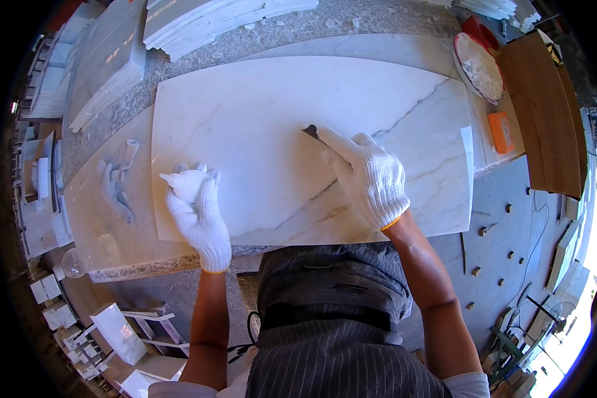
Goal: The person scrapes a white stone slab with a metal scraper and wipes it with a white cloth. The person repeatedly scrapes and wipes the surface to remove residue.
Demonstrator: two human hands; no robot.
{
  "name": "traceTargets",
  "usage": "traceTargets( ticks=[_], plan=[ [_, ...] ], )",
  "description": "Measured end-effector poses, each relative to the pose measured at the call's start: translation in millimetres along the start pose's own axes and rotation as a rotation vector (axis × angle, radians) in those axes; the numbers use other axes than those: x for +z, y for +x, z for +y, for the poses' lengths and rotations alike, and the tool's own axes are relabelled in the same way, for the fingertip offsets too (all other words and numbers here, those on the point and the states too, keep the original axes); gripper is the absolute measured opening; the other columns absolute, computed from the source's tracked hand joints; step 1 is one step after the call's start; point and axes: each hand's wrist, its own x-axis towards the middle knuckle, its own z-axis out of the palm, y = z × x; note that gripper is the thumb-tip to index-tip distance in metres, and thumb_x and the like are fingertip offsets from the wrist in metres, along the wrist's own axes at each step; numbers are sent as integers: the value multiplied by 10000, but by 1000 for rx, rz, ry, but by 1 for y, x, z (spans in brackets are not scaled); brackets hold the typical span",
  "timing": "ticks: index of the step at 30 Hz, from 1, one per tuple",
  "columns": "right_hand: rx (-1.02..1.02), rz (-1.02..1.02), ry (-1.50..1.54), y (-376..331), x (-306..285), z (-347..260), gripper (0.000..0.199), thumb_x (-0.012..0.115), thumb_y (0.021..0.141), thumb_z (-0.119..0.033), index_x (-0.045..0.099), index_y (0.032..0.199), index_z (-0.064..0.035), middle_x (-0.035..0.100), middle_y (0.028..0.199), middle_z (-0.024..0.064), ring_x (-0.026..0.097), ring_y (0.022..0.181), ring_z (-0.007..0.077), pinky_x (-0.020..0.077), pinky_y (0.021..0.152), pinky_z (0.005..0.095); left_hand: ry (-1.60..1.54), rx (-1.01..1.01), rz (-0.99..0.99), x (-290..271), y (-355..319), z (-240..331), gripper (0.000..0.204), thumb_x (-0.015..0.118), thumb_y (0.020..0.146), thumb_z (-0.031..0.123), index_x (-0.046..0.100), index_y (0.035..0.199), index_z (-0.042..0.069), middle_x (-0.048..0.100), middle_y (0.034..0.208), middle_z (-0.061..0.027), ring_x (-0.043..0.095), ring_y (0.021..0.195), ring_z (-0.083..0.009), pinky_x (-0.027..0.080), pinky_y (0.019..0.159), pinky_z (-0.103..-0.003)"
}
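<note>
A white marble slab (259,106) with grey and tan veins lies flat on the worktable in front of me. My right hand (371,176), in a white knitted glove, is closed on a scraper (311,132); its dark blade points up and left over the slab's middle, and the handle is hidden in the fingers. My left hand (202,215), gloved the same way, rests by the slab's left edge. Its fingers are closed around a white crumpled wad (187,184), cloth or paper, I cannot tell which.
Stacked marble slabs (109,66) stand at the far left, with another stack (212,23) behind. A bowl of white paste (479,69), an orange box (501,132) and a cardboard piece (544,113) sit at the right. A greyish crumpled item (116,182) lies left of my left hand.
</note>
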Motion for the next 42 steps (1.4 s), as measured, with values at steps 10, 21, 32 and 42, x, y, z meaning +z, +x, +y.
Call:
traceTargets(
  ticks=[10,21,32,42],
  plan=[
    [-68,-100,-157,-6,-6,2,349,627,913,-205,648,1261,-185,607,758,137,623,574,328,505,503,403,-2,52,-4,0,0,-5,460,652,894,-71,441,1301,-30,584,1189,-147,591,1075,-195,512,960,-329],
    [-61,-137,-178,-3,-5,2,390,633,877,-151,652,1265,-190,596,786,123,608,616,330,493,544,402,9,56,-68,-4,1,-4,384,576,930,-75,444,1288,-33,557,1214,-155,616,1040,-222,537,938,-360],
    [-68,-93,-186,0,4,2,427,627,861,-120,634,1284,-180,608,842,120,618,603,321,490,527,398,-18,55,-83,-4,1,-5,377,574,941,-51,438,1292,-36,557,1215,-139,614,1035,-227,520,955,-374],
    [-87,-6,-23,-1,-2,7,427,607,865,-103,629,1286,-168,621,860,122,614,619,328,504,555,415,31,130,-101,-7,1,-4,299,502,999,34,434,1277,-53,558,1225,-178,608,1084,-259,485,999,-395]
  ],
)
